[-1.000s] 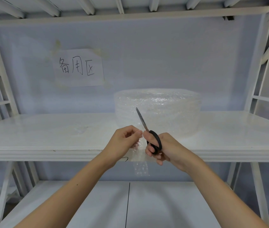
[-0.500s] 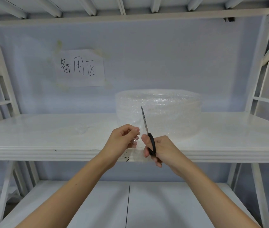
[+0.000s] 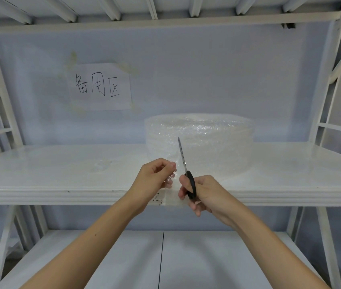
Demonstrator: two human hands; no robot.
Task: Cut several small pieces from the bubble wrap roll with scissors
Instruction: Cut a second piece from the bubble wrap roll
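Observation:
A wide roll of clear bubble wrap [image 3: 205, 140] stands on the middle shelf [image 3: 61, 174], right of centre. A loose sheet from it hangs forward over the shelf's front edge between my hands. My left hand [image 3: 155, 180] pinches the sheet's left edge near its top. My right hand [image 3: 200, 195] grips the black handles of the scissors [image 3: 183, 157]. Their blades point up and away along the sheet, nearly closed, just right of my left fingers.
A small clear scrap of bubble wrap [image 3: 100, 165] lies on the shelf to the left. A paper sign with handwriting [image 3: 99, 86] is taped to the back wall. White rack uprights stand at both sides, and a lower shelf [image 3: 123, 257] lies beneath my arms.
The scissors have swung from leaning left to nearly upright and moved in close beside my left hand. The blades have closed along the sheet. My left hand has kept its pinch.

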